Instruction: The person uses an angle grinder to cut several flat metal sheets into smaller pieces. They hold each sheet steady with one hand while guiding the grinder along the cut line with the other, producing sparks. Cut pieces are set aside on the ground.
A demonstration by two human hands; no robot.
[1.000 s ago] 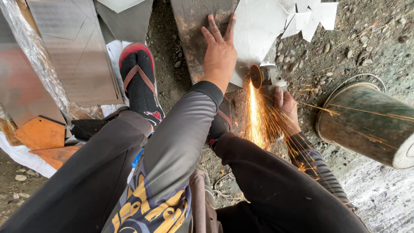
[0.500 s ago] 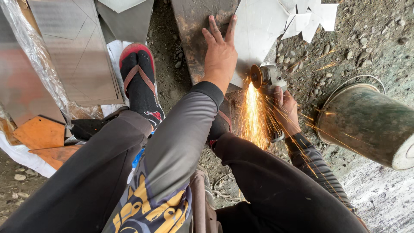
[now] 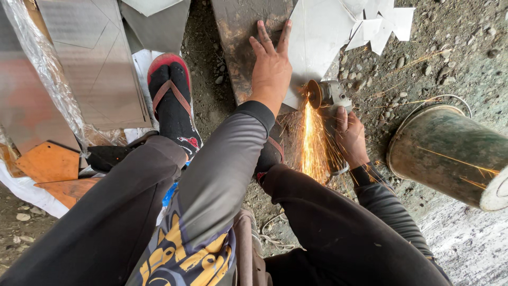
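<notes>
The metal sheet under the left hand is dull and brown-stained, with a matt, tarnished face. The adjoining pale sheet is smooth, light grey metal with a faint sheen. The angle grinder in the right hand has a grey metal head, scuffed. The bucket is dirty, matt grey-green metal. The ground is rough gravel and dirt. Clear plastic film, glossy and crinkled, covers stacked grey sheets. The sleeves are smooth matt cloth.

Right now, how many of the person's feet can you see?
2: the left foot in a black sock and red sandal lies beside the metal sheet; the right foot is mostly hidden under the left hand and its forearm.
</notes>
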